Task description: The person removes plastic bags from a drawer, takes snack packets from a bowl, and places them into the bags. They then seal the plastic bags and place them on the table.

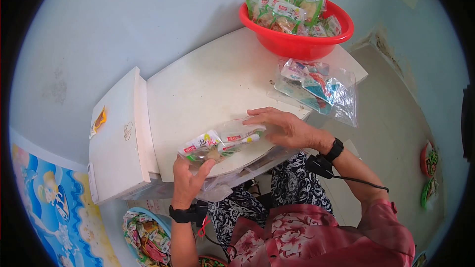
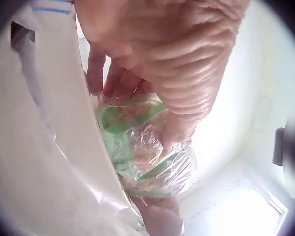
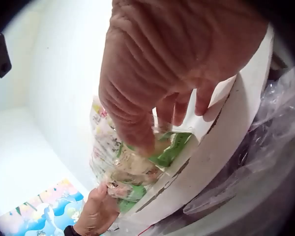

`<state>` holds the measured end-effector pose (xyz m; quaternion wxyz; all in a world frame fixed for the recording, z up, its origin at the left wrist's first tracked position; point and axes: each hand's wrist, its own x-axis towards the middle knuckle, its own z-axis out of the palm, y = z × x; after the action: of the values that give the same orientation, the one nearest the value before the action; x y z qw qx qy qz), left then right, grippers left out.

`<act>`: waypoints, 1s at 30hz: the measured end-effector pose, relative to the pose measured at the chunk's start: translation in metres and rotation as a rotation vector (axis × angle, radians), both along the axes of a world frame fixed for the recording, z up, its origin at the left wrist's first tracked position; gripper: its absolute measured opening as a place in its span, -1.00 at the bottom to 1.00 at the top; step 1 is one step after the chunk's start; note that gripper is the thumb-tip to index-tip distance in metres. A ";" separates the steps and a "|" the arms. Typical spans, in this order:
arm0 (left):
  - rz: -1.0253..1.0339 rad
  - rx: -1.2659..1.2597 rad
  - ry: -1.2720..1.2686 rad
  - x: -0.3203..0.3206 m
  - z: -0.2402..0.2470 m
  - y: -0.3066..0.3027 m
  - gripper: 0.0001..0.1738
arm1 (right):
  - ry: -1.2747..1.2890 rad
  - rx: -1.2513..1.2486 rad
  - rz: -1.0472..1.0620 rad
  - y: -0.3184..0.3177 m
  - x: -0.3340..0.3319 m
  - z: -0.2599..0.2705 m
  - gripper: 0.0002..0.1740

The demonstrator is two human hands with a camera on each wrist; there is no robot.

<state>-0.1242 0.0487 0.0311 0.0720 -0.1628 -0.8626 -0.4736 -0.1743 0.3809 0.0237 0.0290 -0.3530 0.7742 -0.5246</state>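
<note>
Over the white tabletop, a clear plastic bag of snack packets (image 1: 225, 141) lies between both hands. The packets inside are white and green with red labels. My left hand (image 1: 190, 180) grips the bag's left end, thumb on the near face and fingers behind it. In the left wrist view the thumb presses into the crinkled film over a green-edged packet (image 2: 132, 142). At the bag's right end is my right hand (image 1: 287, 128), its index finger stretched out along the top. The right wrist view has that thumb on the bag (image 3: 132, 167), with the other fingers on its far side.
A red basin (image 1: 297, 44) heaped with similar packets stands at the table's far right. Nearer lies a clear bag with blue and red printing (image 1: 316, 86). A raised white panel (image 1: 118, 138) borders the table's left side. Below it, a blue basin (image 1: 166, 222) holds colourful packets.
</note>
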 end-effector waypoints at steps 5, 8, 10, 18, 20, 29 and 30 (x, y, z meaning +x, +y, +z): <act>-0.040 0.085 -0.117 -0.002 -0.003 0.007 -0.56 | 0.094 0.144 -0.136 -0.020 0.004 0.007 -0.27; -0.050 0.234 -0.188 -0.002 0.003 0.011 -0.57 | 0.180 0.139 -0.210 -0.031 -0.009 -0.008 -0.34; -0.032 0.451 -0.266 0.000 0.010 0.014 -0.56 | -0.149 -0.070 -0.133 -0.037 -0.012 -0.013 -0.43; -0.150 0.743 -0.388 -0.008 0.039 0.028 -0.49 | -0.582 -0.481 0.044 -0.032 0.002 0.035 -0.51; -0.153 0.715 -0.407 -0.014 0.042 0.032 -0.50 | -0.581 -0.516 0.076 -0.025 0.003 0.041 -0.54; -0.227 0.592 -0.578 -0.049 0.076 0.070 -0.60 | -0.397 -0.441 -0.115 0.011 0.006 0.057 -0.49; -0.235 0.581 -0.577 -0.051 0.082 0.076 -0.61 | -0.382 -0.448 -0.138 0.015 0.008 0.062 -0.48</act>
<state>-0.1750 0.1248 0.1128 -0.1839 -0.0935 -0.6536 -0.7282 -0.1667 0.3963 0.0853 0.0598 -0.1921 0.6417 -0.7401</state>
